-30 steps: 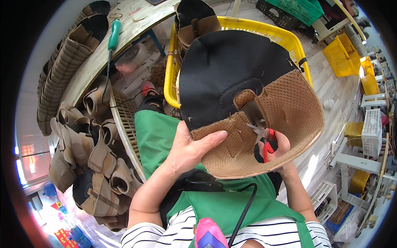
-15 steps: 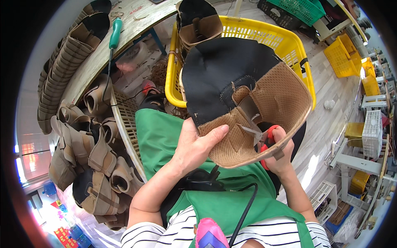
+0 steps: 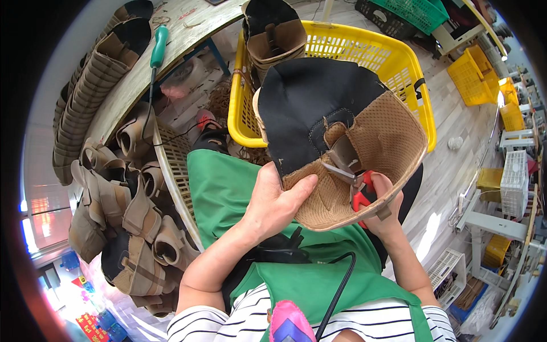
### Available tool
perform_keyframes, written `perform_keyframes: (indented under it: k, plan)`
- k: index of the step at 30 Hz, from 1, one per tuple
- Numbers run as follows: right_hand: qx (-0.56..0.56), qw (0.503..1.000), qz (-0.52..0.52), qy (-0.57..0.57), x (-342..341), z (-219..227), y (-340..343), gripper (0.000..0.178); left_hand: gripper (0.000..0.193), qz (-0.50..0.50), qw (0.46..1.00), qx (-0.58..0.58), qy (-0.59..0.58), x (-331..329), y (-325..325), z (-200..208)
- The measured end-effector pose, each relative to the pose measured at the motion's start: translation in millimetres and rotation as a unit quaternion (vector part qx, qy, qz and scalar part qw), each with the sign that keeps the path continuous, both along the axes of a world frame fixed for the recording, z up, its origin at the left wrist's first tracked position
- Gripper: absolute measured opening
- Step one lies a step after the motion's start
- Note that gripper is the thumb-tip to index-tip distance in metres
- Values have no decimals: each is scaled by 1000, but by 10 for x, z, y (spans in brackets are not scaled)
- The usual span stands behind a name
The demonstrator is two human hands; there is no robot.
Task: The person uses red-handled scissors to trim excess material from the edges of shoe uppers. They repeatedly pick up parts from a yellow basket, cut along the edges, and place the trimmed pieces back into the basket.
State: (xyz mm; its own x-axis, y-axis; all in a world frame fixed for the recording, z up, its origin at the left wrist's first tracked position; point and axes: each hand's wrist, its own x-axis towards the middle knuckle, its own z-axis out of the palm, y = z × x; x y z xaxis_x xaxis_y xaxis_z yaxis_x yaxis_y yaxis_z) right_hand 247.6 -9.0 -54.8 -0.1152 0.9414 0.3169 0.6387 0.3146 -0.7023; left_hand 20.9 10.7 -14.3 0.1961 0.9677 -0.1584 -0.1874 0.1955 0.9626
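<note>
A boot upper with black lining and tan perforated mesh is spread over my lap, its inside facing up. My left hand pinches its near left edge, thumb lying on the tan mesh. Red-handled scissors are in my right hand, whose fingers are partly hidden by the handles and the upper's near rim. The blades point left into the upper, close to the small tan strap piece inside it. Whether the tips touch any material I cannot tell.
Beyond the upper stands a yellow basket with more nested uppers. At left, a pale basket adjoins a heap of tan uppers. A green-handled tool with a cord and a stack of uppers lie on the table.
The scissors have swung up slightly and moved toward the strap piece, their blades less spread. My left hand and the upper have shifted a little to the right.
</note>
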Motion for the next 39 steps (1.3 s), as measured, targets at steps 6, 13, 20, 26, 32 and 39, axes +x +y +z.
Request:
perform_keyframes:
  k: [6,13,20,26,32,39]
  plan:
    - [-49,998,-13,-39,100,-113,-45,24,29,-42,995,35,80,13,22,-3]
    - [60,997,12,-37,90,44,36,20,26,17,998,-53,-2,-55,49,-7]
    - [85,992,7,-87,44,8,7,21,26,15,998,-53,-38,-33,45,18]
    - [-36,987,-11,-156,318,-48,44,20,26,58,996,7,60,-150,131,-7]
    - [-128,974,-113,-147,721,-85,250,22,9,183,843,193,467,-890,858,-919]
    - [-150,979,-124,-67,781,-134,654,24,22,319,839,288,333,-694,2208,-609]
